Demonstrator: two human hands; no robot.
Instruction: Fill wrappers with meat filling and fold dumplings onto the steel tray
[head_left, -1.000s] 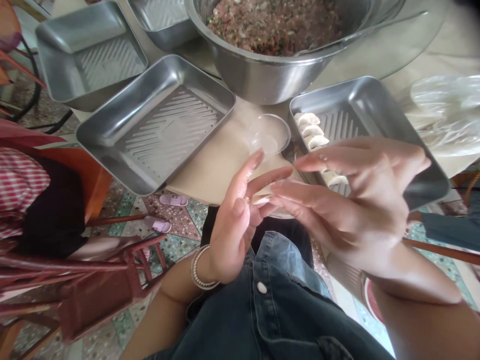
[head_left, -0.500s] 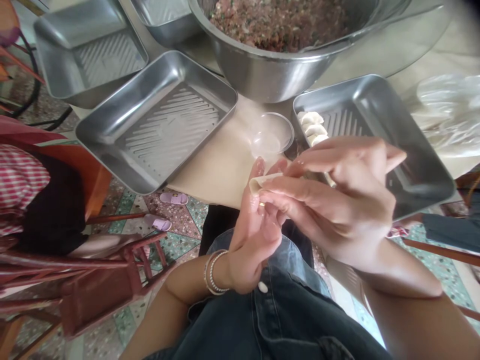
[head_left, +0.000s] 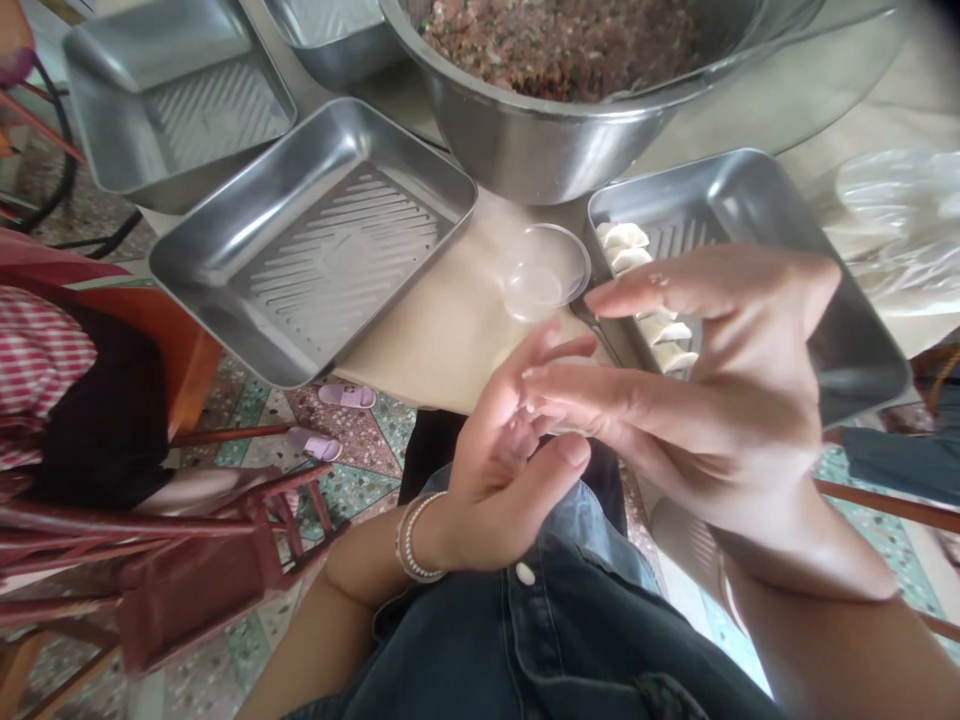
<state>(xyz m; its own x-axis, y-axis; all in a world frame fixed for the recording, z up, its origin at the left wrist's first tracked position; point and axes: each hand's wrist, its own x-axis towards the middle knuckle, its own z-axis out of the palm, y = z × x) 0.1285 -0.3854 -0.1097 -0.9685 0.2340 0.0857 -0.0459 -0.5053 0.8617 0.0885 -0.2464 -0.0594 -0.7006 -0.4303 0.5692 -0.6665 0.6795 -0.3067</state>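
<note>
One big steel bowl (head_left: 555,150) of minced filling (head_left: 555,40) sits beyond the fingers (head_left: 630,392).
Nearer them lies a metal tray (head_left: 862,370). The right hand (head_left: 720,420), one digit spread apart, rests its fingertips against the loosely curled left hand (head_left: 495,480); whether they pinch anything, I cannot tell. Ahead stands a clear cup (head_left: 546,272). Just past that spread digit, white dumplings (head_left: 671,357) line the tray.

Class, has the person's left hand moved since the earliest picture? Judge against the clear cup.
Yes. Against the clear cup, the left hand has shifted rightward: its thumb tip, first below-left of the cup, now lies below the cup's right half.
</note>
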